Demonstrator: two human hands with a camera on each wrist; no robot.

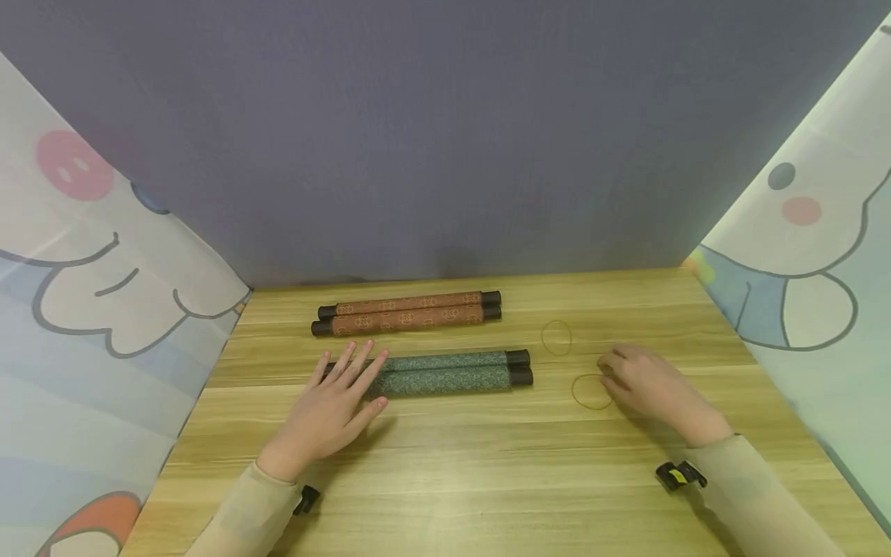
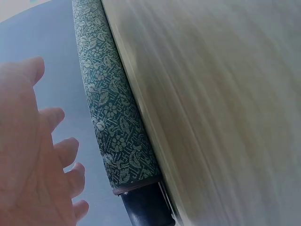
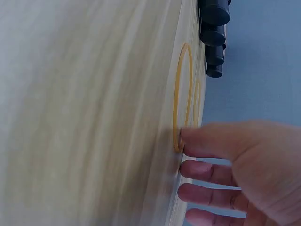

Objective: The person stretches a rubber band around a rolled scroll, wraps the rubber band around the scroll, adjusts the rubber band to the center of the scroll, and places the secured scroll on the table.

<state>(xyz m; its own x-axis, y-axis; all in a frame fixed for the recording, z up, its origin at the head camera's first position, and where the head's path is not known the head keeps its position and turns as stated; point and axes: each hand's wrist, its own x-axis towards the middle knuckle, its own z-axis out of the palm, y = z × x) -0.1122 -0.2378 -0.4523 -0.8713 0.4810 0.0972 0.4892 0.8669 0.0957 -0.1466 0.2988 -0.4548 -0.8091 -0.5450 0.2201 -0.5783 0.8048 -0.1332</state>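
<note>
Two green patterned scroll rolls with black end caps [image 1: 445,379] lie side by side on the table. My left hand [image 1: 327,410], fingers spread, reaches over their left end; in the left wrist view, its fingers stand beside the green scroll [image 2: 113,103]. Two thin yellow rubber bands lie to the right of the scrolls. At the nearer rubber band [image 1: 592,392] is my right hand [image 1: 643,387], its thumb and fingertips right at the band's right edge. In the right wrist view the thumb [image 3: 211,141] overlaps the end of that rubber band [image 3: 177,99], with the fingers relaxed below.
Behind the green pair lie two brown patterned scroll rolls [image 1: 411,316] with black end caps. The farther rubber band [image 1: 557,321] lies beyond the nearer one. A grey wall [image 1: 445,155] closes the back of the wooden table [image 1: 452,487], and printed cloths [image 1: 800,255] hang at both sides.
</note>
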